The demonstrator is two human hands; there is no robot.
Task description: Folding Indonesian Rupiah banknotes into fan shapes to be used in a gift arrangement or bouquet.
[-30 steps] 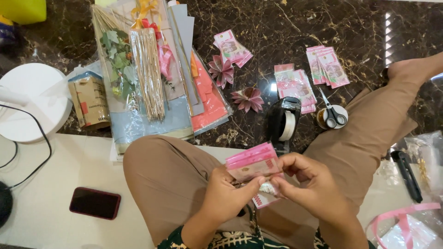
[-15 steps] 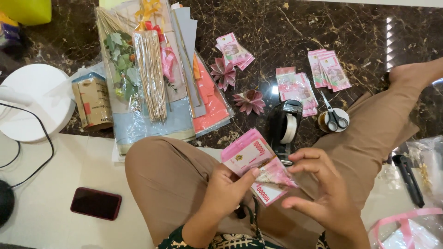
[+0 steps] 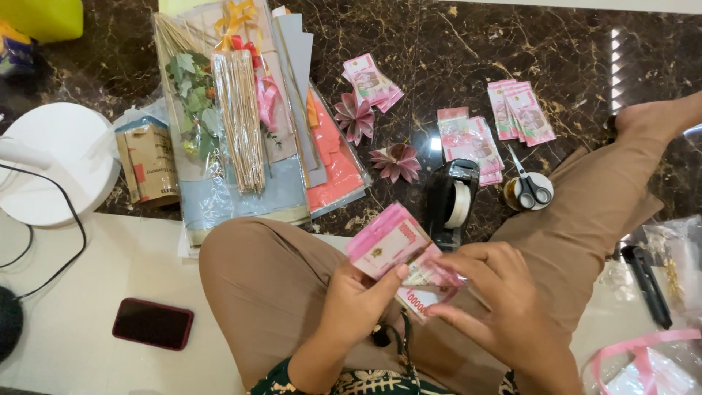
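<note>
We see the left hand [image 3: 358, 296] gripping a thick stack of pink paper banknotes [image 3: 386, 241] above the lap, thumb pressed on top; the right hand's [image 3: 497, 303] fingers pinch one loose crisp note [image 3: 424, 289] beneath it.

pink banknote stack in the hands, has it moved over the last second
Yes. The pink banknote stack has risen and tilted, its upper corner now closer to the black tape dispenser on the floor. The left hand holds it.
</note>
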